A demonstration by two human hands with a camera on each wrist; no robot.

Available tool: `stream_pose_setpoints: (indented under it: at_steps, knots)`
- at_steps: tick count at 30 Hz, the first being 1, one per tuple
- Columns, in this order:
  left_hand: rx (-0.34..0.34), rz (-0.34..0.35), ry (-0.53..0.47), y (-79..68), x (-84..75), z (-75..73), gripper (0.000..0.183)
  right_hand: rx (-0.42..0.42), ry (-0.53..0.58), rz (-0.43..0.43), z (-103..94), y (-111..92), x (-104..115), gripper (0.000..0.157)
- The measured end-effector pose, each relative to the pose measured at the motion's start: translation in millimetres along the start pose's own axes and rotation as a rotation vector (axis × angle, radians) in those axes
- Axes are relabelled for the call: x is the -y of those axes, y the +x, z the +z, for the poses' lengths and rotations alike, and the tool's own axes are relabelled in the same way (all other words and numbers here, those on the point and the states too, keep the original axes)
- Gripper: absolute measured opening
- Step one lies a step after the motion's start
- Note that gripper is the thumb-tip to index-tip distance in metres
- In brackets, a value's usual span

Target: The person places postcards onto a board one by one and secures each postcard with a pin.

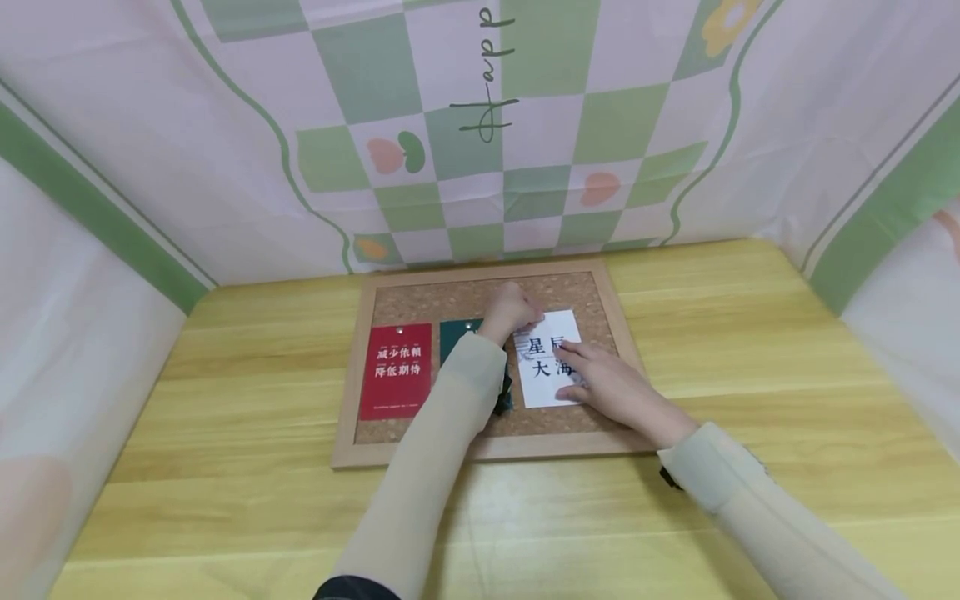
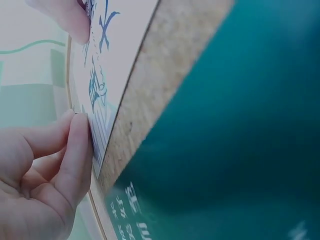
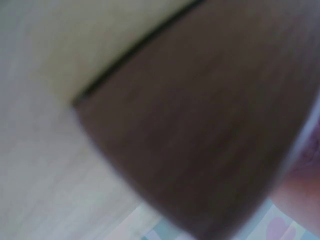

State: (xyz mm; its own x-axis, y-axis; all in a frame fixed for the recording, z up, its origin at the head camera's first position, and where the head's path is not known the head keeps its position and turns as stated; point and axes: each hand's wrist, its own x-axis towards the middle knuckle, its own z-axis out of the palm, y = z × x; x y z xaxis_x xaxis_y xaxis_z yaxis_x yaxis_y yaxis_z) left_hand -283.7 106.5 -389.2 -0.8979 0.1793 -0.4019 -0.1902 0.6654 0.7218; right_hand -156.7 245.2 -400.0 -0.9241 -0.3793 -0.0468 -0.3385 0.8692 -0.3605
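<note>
A white card point(image 1: 536, 383) with large black characters lies on the right part of a wood-framed corkboard point(image 1: 465, 427). At its top edge, the thumb and forefinger of my left hand point(image 1: 510, 310) pinch a small pin, mostly hidden by the fingertips; the left wrist view shows this left hand point(image 2: 47, 175) close up. My right hand point(image 1: 615, 385) rests on the card's right side, fingers spread and fairly straight. A dark green card point(image 1: 453, 333) is beside it, partly covered by the left forearm. At the left is a red card point(image 1: 397, 392) with white characters.
Round silvery pins sit at the tops of the red and green cards. The board lies on a light wooden table point(image 1: 247, 400). Behind it hangs a checked green-and-white cloth point(image 1: 465, 200). The board's wooden frame edge blurs large across the right wrist view.
</note>
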Motion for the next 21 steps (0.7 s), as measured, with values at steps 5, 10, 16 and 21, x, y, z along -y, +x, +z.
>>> stream_pose_setpoints:
  at_steps: [5, 10, 16, 21]
  knots:
    - [0.012, -0.008, 0.003, 1.6, -0.5, -0.6, 0.010, -0.001, 0.002, 0.004, -0.1, -0.1, 0.5, 0.064]
    - [0.026, 0.012, -0.008, 3.8, 3.5, -1.7, 0.011, -0.001, 0.004, 0.005, 0.2, -0.7, 0.6, 0.063]
    - [0.049, 0.027, -0.034, 4.8, 6.5, -2.2, 0.013, 0.005, 0.007, 0.003, 0.4, -1.2, 1.3, 0.063]
    - [0.045, 0.034, -0.041, 3.1, 5.2, -2.6, 0.012, 0.005, 0.005, 0.006, 0.1, -1.1, 1.3, 0.063]
